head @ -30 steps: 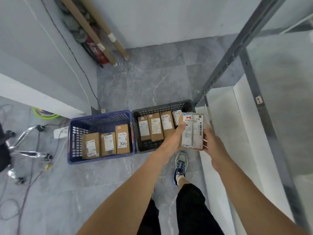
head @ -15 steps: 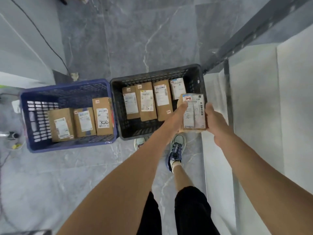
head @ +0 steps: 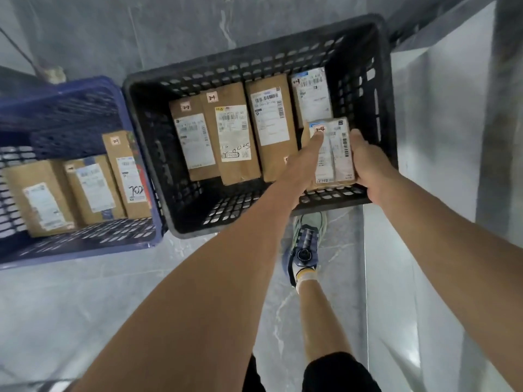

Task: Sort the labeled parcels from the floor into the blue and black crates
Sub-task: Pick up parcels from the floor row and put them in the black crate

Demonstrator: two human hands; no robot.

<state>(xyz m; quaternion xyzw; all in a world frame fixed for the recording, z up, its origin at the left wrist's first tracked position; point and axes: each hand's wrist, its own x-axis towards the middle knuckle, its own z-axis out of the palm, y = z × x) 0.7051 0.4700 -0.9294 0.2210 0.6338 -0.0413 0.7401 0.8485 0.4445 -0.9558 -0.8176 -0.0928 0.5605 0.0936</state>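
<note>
Head view, and it's all brown cardboard and slotted plastic: the black crate (head: 254, 56), a perforated grid-walled tub, sits right against the blue crate (head: 85, 244) on glossy grey marbled floor (head: 85, 321). Four parcels (head: 232, 137) stand side by side in the black one, flat oblong boxes with white barcode labels; three more parcels (head: 93, 188) line the blue one.

Half a second back the held parcel (head: 336, 157) hung by the black crate's near right corner. Now it's down inside the walls at that corner, just in front of the rightmost box, and both crates loom larger.

Both arms are stretched well forward. The left hand (head: 302, 165) pinches the parcel's left edge, one digit lying up its face to the small red-marked sticker. The right hand (head: 370, 171) grips the right edge, fingers curled underneath. Whether the parcel touches the crate bottom, I can't tell from here. A blue laced shoe (head: 305, 244) stands just short of the crate.
</note>
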